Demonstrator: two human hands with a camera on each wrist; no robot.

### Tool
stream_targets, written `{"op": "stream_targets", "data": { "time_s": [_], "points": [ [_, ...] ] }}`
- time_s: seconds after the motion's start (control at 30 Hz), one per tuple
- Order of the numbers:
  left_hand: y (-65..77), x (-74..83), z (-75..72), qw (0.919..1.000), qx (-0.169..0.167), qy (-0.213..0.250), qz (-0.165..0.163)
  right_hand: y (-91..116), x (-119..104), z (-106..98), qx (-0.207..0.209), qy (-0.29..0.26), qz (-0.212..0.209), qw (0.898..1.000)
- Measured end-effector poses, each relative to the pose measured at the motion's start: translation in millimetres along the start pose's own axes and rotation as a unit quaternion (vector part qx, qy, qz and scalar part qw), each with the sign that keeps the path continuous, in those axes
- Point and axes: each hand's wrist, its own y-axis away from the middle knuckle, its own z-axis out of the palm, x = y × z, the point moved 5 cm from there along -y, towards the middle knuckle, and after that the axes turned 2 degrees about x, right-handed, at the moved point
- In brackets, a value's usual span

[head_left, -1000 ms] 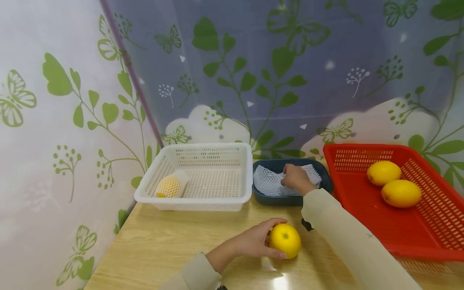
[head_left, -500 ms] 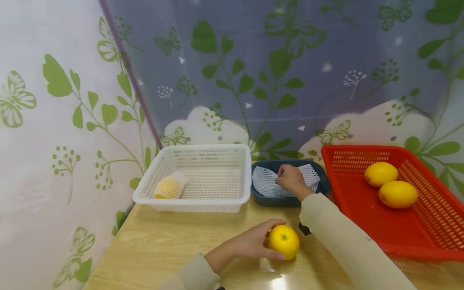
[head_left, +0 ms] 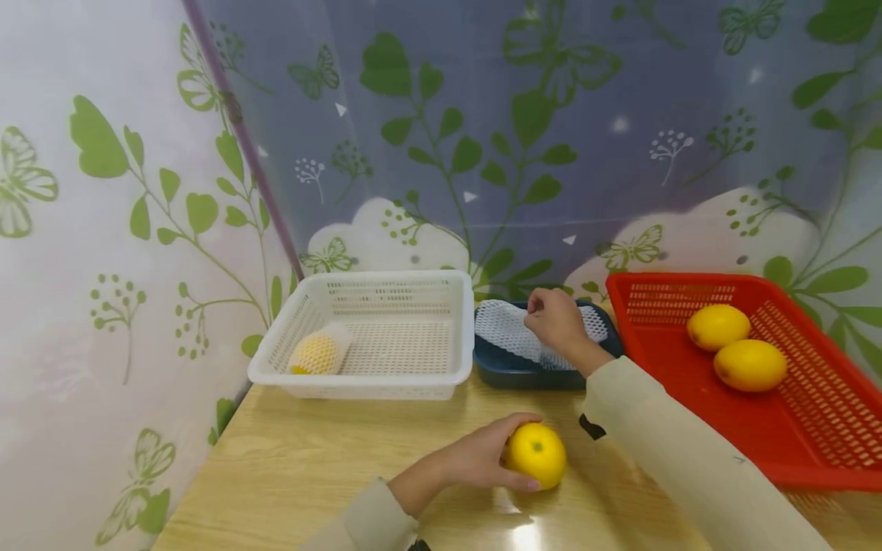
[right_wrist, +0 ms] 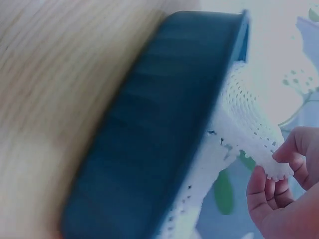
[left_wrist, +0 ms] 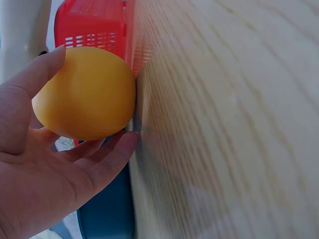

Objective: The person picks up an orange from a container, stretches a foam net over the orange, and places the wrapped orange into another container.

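My left hand [head_left: 478, 459] holds a round yellow citrus fruit [head_left: 537, 457] on the wooden table, thumb on one side and fingers curved round the other. In the left wrist view the fruit [left_wrist: 87, 94] sits between thumb and fingers. Over the dark blue tray [head_left: 517, 376], my right hand [head_left: 563, 325] pinches a white foam net sleeve [head_left: 506, 327]. The right wrist view shows the thumb and fingertips on the end of the net sleeve [right_wrist: 254, 117], which is drawn up above the tray's rim. More white netting [head_left: 594, 321] lies in the tray.
On the left stands a white basket [head_left: 386, 380] with one yellow fruit [head_left: 318, 354] wrapped in netting. A red basket [head_left: 678, 428] at the right holds two lemons [head_left: 749, 366]. A patterned cloth [head_left: 427, 153] hangs behind, and another side borders the table's left.
My right hand has risen slightly toward the back of the tray, lifting the net sleeve's end with it. The left hand keeps its hold on the fruit in about the same spot.
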Motion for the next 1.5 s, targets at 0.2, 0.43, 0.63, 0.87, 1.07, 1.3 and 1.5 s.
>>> {"op": "stream_targets", "data": {
  "time_s": [0.2, 0.43, 0.63, 0.87, 1.07, 1.3, 1.5],
  "points": [
    [0.0, -1.1, -0.8, 1.0, -0.004, 0.007, -0.002, 8, -23, -26, -0.003, 0.013, -0.054, 0.998],
    [4.7, 1.7, -7.1, 0.9989, 0.005, 0.044, -0.014, 28, -53, -55, 0.0, 0.011, -0.098, 0.995],
    [19.0, 7.6, -20.1, 0.9976, 0.057, 0.034, -0.022, 53, -67, -71, 0.023, 0.007, -0.124, 0.992],
    [45.0, 38.1, -52.7, 0.9693, 0.235, 0.046, 0.058, 79, -65, -86, 0.065, -0.047, -0.124, 0.989],
    [53.4, 41.8, -80.6, 0.9065, 0.399, 0.075, 0.115, 96, -63, -98, 0.079, -0.08, -0.111, 0.987],
    [48.5, 40.3, -91.5, 0.8838, 0.449, 0.038, 0.126, 118, -62, -97, 0.087, -0.105, -0.1, 0.986],
    [40.3, 36.1, -92.7, 0.8897, 0.443, 0.059, 0.096, 132, -64, -89, 0.088, -0.136, -0.106, 0.981]
  ]
}}
